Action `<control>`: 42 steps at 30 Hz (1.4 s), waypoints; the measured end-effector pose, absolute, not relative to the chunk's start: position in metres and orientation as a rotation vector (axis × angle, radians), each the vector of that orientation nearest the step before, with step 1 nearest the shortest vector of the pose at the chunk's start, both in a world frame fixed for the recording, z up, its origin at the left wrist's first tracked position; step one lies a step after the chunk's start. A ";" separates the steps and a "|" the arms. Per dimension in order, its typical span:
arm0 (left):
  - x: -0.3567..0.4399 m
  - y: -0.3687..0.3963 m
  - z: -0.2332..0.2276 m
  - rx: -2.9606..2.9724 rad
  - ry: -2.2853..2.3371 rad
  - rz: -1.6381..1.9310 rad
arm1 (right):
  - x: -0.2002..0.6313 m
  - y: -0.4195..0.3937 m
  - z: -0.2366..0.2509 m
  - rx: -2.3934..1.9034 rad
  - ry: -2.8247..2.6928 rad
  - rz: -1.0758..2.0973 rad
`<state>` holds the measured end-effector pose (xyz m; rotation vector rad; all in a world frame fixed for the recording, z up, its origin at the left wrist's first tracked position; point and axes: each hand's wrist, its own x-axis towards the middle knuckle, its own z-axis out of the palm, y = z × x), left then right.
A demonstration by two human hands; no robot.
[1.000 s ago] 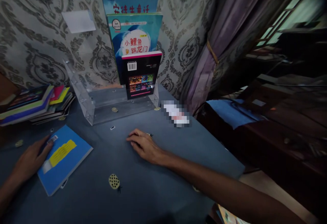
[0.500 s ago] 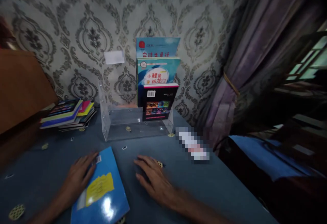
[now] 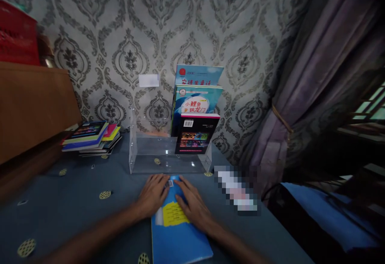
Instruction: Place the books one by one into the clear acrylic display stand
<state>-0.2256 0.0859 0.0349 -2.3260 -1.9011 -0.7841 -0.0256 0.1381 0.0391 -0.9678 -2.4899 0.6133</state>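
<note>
While both hands lay flat and unclenched on the book, its long axis ran toward the rack at twelve o'clock.

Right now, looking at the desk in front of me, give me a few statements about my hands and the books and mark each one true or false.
1. Both hands rest on the blue book. True: the left hand and the right hand lie flat on its far end.
2. The blue book stands in the clear stand. False: it lies flat on the table, in front of the stand.
3. Three books stand at the right end of the stand. True, the black book foremost.
4. The stack of books lies right of the stand. False: it lies to its left.
5. The left hand lifts the black book. False: it rests on the blue book.
</note>
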 end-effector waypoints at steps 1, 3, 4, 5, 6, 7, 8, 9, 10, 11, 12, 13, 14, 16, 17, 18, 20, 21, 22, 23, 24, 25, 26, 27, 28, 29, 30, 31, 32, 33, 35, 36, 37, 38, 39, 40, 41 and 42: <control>-0.224 0.089 0.035 -2.345 -1.884 -0.807 | -0.026 0.143 0.038 -0.971 -2.488 0.586; -0.225 0.092 0.033 -2.352 -1.871 -0.858 | -0.026 0.150 0.034 -0.961 -2.473 0.547; -0.226 0.093 0.033 -2.344 -1.876 -0.885 | -0.027 0.152 0.032 -0.948 -2.459 0.537; -0.229 0.092 0.032 -2.334 -1.886 -0.909 | -0.027 0.154 0.030 -0.930 -2.442 0.535; -0.232 0.091 0.032 -2.326 -1.897 -0.936 | -0.027 0.155 0.027 -0.909 -2.421 0.538; -0.235 0.090 0.032 -2.337 -1.907 -0.946 | -0.026 0.157 0.025 -0.883 -2.393 0.545; -0.238 0.089 0.032 -2.343 -1.923 -0.958 | -0.026 0.157 0.023 -0.860 -2.378 0.563; -0.240 0.088 0.033 -2.339 -1.943 -0.961 | -0.025 0.158 0.022 -0.847 -2.367 0.584; -0.242 0.087 0.035 -2.333 -1.964 -0.946 | -0.024 0.159 0.021 -0.849 -2.363 0.607; -0.244 0.086 0.037 -2.321 -1.992 -0.918 | -0.023 0.159 0.022 -0.854 -2.362 0.628; -0.244 0.085 0.039 -2.311 -2.016 -0.880 | -0.022 0.158 0.023 -0.861 -2.366 0.645; -0.244 0.085 0.041 -2.303 -2.036 -0.837 | -0.021 0.158 0.024 -0.869 -2.371 0.656; -0.244 0.084 0.042 -2.297 -2.051 -0.794 | -0.021 0.157 0.026 -0.875 -2.377 0.661; -0.243 0.083 0.044 -2.293 -2.055 -0.733 | -0.020 0.154 0.028 -0.883 -2.386 0.650; -0.243 0.083 0.045 -2.292 -2.049 -0.714 | -0.021 0.153 0.029 -0.888 -2.387 0.639; -0.243 0.082 0.046 -2.291 -2.040 -0.697 | -0.021 0.153 0.029 -0.891 -2.387 0.625; -0.242 0.081 0.049 -2.286 -2.005 -0.649 | -0.022 0.152 0.030 -0.895 -2.392 0.600; -0.241 0.080 0.051 -2.279 -1.977 -0.612 | -0.023 0.151 0.030 -0.899 -2.396 0.589; -0.240 0.079 0.053 -2.271 -1.946 -0.559 | -0.023 0.151 0.031 -0.905 -2.401 0.579; -0.239 0.077 0.056 -2.267 -1.914 -0.493 | -0.024 0.150 0.031 -0.912 -2.403 0.568; -0.237 0.074 0.058 -2.267 -1.886 -0.419 | -0.024 0.150 0.032 -0.919 -2.407 0.561; -0.235 0.071 0.060 -2.269 -1.866 -0.341 | -0.024 0.149 0.032 -0.925 -2.411 0.555; -0.232 0.068 0.062 -2.272 -1.855 -0.267 | -0.024 0.148 0.033 -0.929 -2.417 0.551; -0.229 0.064 0.062 -2.273 -1.852 -0.199 | -0.024 0.147 0.033 -0.932 -2.423 0.547; -0.227 0.061 0.062 -2.273 -1.854 -0.144 | -0.024 0.146 0.033 -0.933 -2.432 0.545; -0.225 0.058 0.062 -2.273 -1.858 -0.100 | -0.023 0.145 0.033 -0.932 -2.439 0.541; -0.223 0.055 0.062 -2.278 -1.862 -0.064 | -0.023 0.144 0.032 -0.930 -2.443 0.536; -0.221 0.053 0.062 -2.292 -1.868 -0.036 | -0.022 0.143 0.030 -0.925 -2.443 0.528; -0.219 0.051 0.062 -2.310 -1.875 -0.013 | -0.022 0.142 0.029 -0.917 -2.445 0.520; -0.217 0.050 0.062 -2.327 -1.885 0.013 | -0.021 0.142 0.028 -0.908 -2.448 0.509; -0.214 0.048 0.065 -2.348 -1.921 0.084 | -0.020 0.141 0.027 -0.889 -2.463 0.472; -0.212 0.047 0.066 -2.347 -1.939 0.122 | -0.020 0.141 0.027 -0.878 -2.478 0.440; -0.210 0.046 0.068 -2.338 -1.953 0.157 | -0.020 0.140 0.029 -0.870 -2.496 0.395; -0.208 0.046 0.070 -2.325 -1.959 0.187 | -0.021 0.140 0.031 -0.862 -2.515 0.335; -0.206 0.045 0.072 -2.312 -1.959 0.211 | -0.023 0.139 0.034 -0.852 -2.536 0.266; -0.204 0.044 0.073 -2.298 -1.953 0.232 | -0.025 0.138 0.037 -0.835 -2.560 0.197; -0.203 0.043 0.074 -2.282 -1.947 0.254 | -0.028 0.136 0.041 -0.806 -2.588 0.137; -0.202 0.043 0.075 -2.265 -1.945 0.278 | -0.031 0.135 0.044 -0.766 -2.619 0.096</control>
